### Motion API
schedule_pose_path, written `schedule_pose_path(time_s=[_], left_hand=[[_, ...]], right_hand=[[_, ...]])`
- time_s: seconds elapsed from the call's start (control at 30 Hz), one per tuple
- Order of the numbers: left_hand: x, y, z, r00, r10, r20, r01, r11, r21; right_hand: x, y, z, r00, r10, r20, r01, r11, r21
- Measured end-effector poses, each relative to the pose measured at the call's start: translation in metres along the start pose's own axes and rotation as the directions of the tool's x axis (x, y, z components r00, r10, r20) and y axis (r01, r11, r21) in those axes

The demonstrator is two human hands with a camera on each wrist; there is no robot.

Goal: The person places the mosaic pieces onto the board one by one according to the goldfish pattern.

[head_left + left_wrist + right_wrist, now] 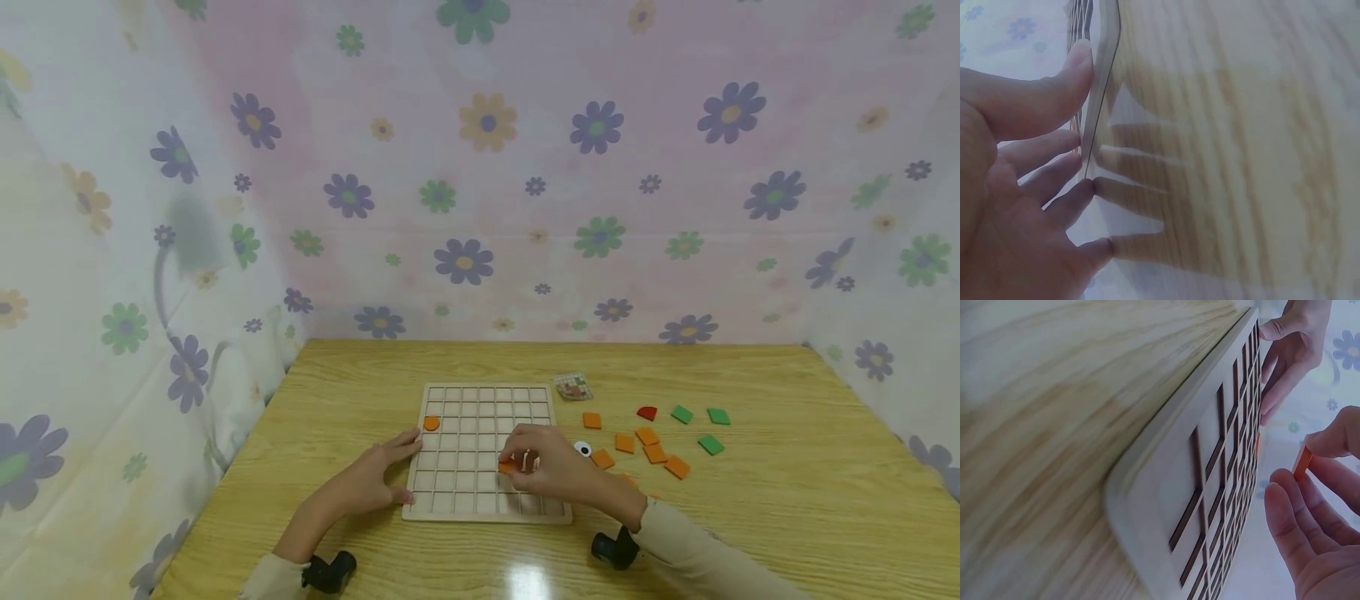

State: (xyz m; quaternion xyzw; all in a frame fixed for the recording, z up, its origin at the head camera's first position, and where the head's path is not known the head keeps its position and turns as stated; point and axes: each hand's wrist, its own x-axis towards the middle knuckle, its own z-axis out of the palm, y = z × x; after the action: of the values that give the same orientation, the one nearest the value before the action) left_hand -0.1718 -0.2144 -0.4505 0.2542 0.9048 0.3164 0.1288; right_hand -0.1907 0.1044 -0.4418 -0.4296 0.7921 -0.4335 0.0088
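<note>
Cloth printed with purple, green and orange flowers on pale pink and white hangs behind and on both sides of the wood-grained desk, which shows a bright glare

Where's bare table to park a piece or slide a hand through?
Bare table: left of the board, beyond the left hand; right of the green tiles; in front of the board, between the black cameras. Crowded: right of the board, where orange tiles and the eye lie beside the right hand.

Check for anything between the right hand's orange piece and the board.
Nothing visible blocks it: the right hand pinches the orange piece above the board, and the rounded orange piece lies apart near its left edge.
</note>
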Motion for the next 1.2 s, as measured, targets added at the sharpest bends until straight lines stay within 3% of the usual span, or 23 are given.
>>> schedule_pose_path(time_s=[0.7,1.2], left_hand=[[0.003,-0.005,-0.001,1.000,-0.015,0.005,0.015,1.000,0.020],[0.000,-0.001,-0.003,1.000,-0.012,-0.002,0.012,1.000,-0.020]], right_hand=[[0.059,-0.006,0.038,0.994,0.051,0.096,-0.051,0.999,-0.001],[0.091,-0.004,0.063,0.976,0.119,0.183,-0.114,0.993,-0.039]])
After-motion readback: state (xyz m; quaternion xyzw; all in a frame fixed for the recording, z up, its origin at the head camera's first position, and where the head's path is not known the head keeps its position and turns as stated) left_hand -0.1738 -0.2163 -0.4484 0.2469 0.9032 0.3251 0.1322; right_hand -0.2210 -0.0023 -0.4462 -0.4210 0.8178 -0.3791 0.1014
